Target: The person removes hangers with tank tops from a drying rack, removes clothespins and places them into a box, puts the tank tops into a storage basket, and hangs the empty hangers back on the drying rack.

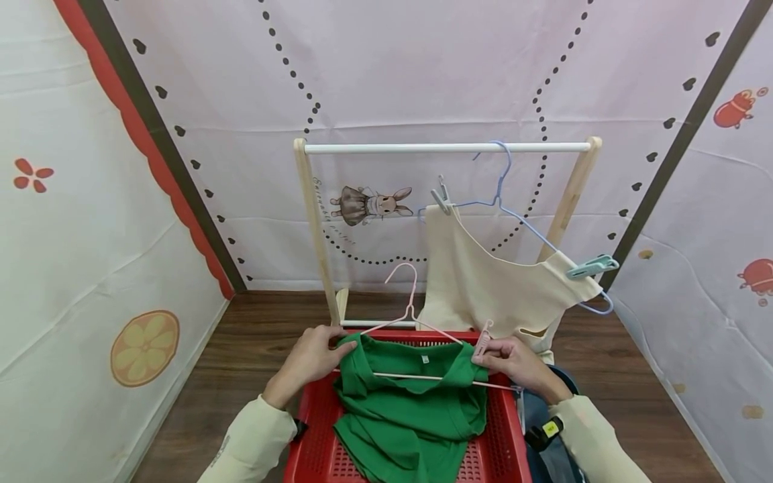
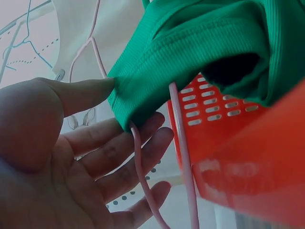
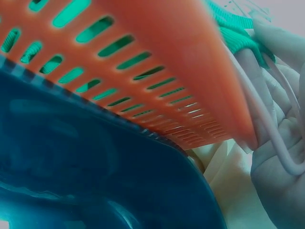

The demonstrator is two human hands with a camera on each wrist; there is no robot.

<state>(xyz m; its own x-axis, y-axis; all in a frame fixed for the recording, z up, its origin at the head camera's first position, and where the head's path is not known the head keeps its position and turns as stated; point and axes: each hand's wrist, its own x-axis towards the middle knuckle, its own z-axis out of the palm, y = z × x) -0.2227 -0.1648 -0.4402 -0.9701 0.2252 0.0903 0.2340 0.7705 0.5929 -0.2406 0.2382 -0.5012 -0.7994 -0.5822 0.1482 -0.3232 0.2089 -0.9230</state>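
Note:
A green sleeveless top [image 1: 417, 396] lies over a pink hanger [image 1: 412, 308], whose hook points up. At the top's left shoulder my left hand [image 1: 315, 354] pinches the fabric [image 2: 143, 81] between thumb and fingers, the hanger's end loop passing by the fingers. My right hand [image 1: 510, 359] pinches the right shoulder strap [image 3: 238, 40]. A pink clothespin [image 1: 484, 337] stands at its fingertips; whether it is clipped on cannot be made out. Below the top sits a red slotted basket [image 1: 510, 429], with part of the top hanging into it.
Behind stands a drying rack with a white bar [image 1: 392, 148]. From it a blue hanger [image 1: 500, 191] carries a cream garment [image 1: 483, 275], held by a grey clothespin [image 1: 443, 198] and a teal clothespin [image 1: 593, 266]. A dark blue tub [image 3: 95, 157] adjoins the basket's right side.

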